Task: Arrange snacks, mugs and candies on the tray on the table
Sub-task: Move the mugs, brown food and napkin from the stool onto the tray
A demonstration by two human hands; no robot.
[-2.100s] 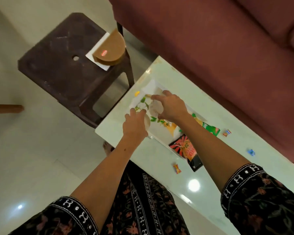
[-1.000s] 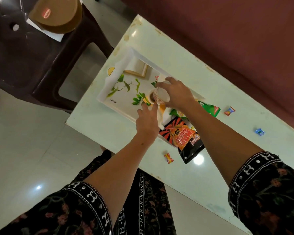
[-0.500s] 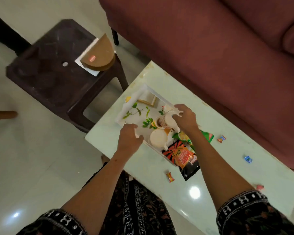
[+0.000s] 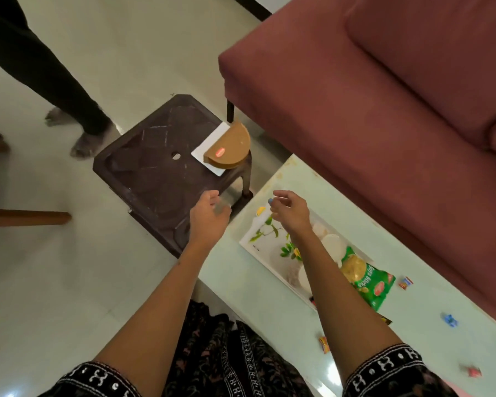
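Note:
A white tray (image 4: 272,259) with a leaf print lies on the pale green table (image 4: 430,305). In it stand two white mugs (image 4: 332,243) (image 4: 303,277), the nearer one partly behind my right forearm. A green snack packet (image 4: 370,282) lies over the tray's right end, and only a corner of a dark packet (image 4: 385,320) shows. Several wrapped candies lie loose on the table, among them an orange one (image 4: 405,282) and a blue one (image 4: 449,320). My right hand (image 4: 289,209) hovers over the tray's far end, loosely curled and holding nothing. My left hand (image 4: 209,216) hangs relaxed over the stool.
A dark brown plastic stool (image 4: 161,167) stands left of the table, carrying a brown half-round box (image 4: 226,147) on white paper. A maroon sofa (image 4: 355,110) runs along the table's far side. Another person's legs (image 4: 78,116) stand at the upper left.
My right hand has let go of the mug and my left has left the tray's edge. Both have risen and moved toward the table's far-left end. The view has tilted up.

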